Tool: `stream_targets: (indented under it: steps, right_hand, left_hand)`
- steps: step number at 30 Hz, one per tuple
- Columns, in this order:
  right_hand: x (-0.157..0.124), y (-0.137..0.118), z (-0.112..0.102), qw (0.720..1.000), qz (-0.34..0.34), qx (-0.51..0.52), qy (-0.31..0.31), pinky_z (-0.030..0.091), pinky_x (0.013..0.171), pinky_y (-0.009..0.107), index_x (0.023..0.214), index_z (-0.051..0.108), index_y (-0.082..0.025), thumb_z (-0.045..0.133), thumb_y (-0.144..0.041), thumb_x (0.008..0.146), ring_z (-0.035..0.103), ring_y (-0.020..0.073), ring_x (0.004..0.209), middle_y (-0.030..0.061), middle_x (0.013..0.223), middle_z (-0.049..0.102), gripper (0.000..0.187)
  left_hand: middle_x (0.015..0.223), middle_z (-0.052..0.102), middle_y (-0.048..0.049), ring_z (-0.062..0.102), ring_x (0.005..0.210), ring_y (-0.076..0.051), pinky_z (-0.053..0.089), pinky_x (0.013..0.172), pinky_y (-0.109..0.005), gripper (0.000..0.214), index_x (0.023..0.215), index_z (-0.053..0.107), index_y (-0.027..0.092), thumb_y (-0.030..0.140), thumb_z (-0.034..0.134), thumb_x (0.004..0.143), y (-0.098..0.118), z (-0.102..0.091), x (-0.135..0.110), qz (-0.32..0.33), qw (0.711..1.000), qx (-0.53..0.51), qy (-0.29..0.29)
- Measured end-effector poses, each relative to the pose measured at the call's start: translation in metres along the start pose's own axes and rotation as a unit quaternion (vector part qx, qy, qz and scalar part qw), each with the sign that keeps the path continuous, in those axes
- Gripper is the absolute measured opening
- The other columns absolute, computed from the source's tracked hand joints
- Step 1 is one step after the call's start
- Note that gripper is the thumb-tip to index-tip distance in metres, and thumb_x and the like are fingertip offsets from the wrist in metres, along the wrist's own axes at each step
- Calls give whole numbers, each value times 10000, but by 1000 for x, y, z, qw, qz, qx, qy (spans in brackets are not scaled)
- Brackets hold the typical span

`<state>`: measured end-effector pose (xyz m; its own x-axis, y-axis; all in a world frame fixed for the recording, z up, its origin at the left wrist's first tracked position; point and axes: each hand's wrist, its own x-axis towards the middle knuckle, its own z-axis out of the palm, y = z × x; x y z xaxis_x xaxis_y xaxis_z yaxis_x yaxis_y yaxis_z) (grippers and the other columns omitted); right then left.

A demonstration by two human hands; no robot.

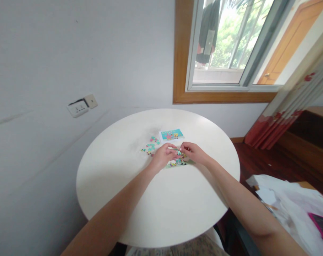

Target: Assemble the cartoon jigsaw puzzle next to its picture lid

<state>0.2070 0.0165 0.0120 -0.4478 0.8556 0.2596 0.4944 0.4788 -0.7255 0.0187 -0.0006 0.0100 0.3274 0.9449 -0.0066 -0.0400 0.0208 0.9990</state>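
Observation:
My left hand [162,156] is closed, thumb and fingers pinched together over a partly joined jigsaw puzzle [174,163] on the table. Facing it, my right hand [193,153] also pinches, its fingertips almost meeting those of the left. A small teal puzzle piece [179,153] shows between the fingertips; the fingers hide part of it and much of the puzzle. Loose puzzle pieces [151,145], teal, pink and yellow, lie scattered left of my left hand. Just beyond the hands lies a teal picture card [172,134] with cartoon figures.
Everything lies on a round white table [140,209] against a pale wall with a socket [78,108]. A wood-framed window [179,81] and a red-and-white curtain [275,117] are beyond it. White plastic sheeting [289,202] and a pink-edged device [322,225] lie at the right.

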Motion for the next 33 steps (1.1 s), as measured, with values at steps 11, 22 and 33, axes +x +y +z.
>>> stream_targets:
  steps: [11,22,33]
  right_hand:
    - [-1,14,-20,999,-21,-25,4,367,630,227,711,597,-154,484,-364,834,475,121,670,9,691,546,268]
    - [-1,39,-30,986,28,-159,-39,332,596,213,619,615,-153,481,-256,790,426,103,598,-3,599,529,241]
    - [0,39,-28,976,38,-206,-50,326,594,216,621,615,-167,519,-293,783,448,107,597,10,635,567,227]
  left_hand:
    - [899,685,-52,655,862,-202,515,802,-358,175,1004,593,184,253,539,852,-10,-3,1,163,945,282,10]
    - [1352,525,-46,422,1274,-229,355,1064,-438,373,1256,561,263,195,419,919,-14,3,-8,287,768,566,-85]
    - [1322,561,-48,457,1248,-218,338,1082,-423,355,1250,569,234,223,412,932,-19,3,-7,280,763,574,-101]
